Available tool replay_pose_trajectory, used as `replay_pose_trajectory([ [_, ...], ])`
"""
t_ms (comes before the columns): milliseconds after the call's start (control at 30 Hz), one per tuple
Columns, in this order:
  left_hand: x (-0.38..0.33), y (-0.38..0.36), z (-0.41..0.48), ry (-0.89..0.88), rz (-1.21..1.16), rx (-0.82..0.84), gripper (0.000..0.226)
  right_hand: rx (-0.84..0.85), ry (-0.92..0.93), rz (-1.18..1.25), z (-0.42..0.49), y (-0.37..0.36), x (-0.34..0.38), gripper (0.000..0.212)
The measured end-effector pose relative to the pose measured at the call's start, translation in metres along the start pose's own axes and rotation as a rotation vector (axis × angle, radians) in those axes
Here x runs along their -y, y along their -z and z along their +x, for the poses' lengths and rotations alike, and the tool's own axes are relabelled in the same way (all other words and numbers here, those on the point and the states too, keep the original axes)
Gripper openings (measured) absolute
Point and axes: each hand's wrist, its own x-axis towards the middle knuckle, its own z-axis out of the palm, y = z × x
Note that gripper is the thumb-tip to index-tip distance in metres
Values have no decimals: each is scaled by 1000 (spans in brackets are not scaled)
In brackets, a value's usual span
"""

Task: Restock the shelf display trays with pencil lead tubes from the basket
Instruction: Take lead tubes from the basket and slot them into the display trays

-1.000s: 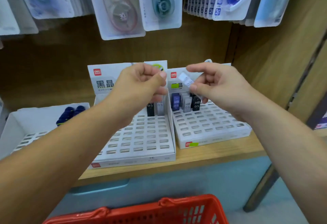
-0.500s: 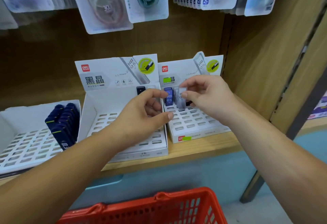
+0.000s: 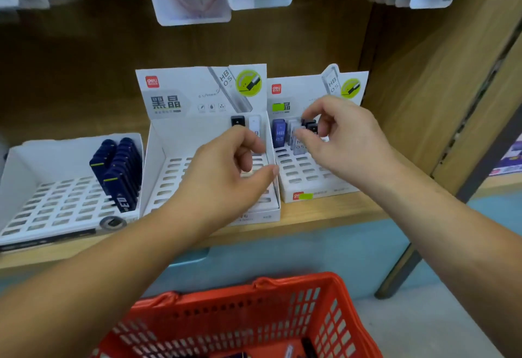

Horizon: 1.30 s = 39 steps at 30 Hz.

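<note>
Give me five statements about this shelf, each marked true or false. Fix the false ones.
1. The basket is red. True.
2. The left tray holds dark blue tubes. True.
3. The middle tray is full. False: only a black tube and a white tube show, at its back right, and many slots are empty.
4. The right hand reaches into the basket. False: it is at the back-row tubes of the right tray.
5. The left hand is over the middle tray. True.
</note>
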Motion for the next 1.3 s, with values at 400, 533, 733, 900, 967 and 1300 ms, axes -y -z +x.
replay_pose_trajectory([
  [400,76,-2,-158,-10,132,606,12,1595,-270,-91,-136,-70,71,32],
  [533,152,-32,-197,165,422,908,15,1376,-261,-114,-245,-154,20,48],
  [733,192,-58,-269,311,492,1387,141,1618,-375,-292,-316,-169,-8,153],
  [900,203,-60,-313,244,558,1374,152,1623,-212,-361,-350,-182,-5,164],
  [967,210,-60,-310,226,540,1313,148,1579,-156,-402,-346,-187,-9,164],
  [1300,217,-69,-287,369,677,1080,138,1381,-275,-302,-314,-204,-21,140],
])
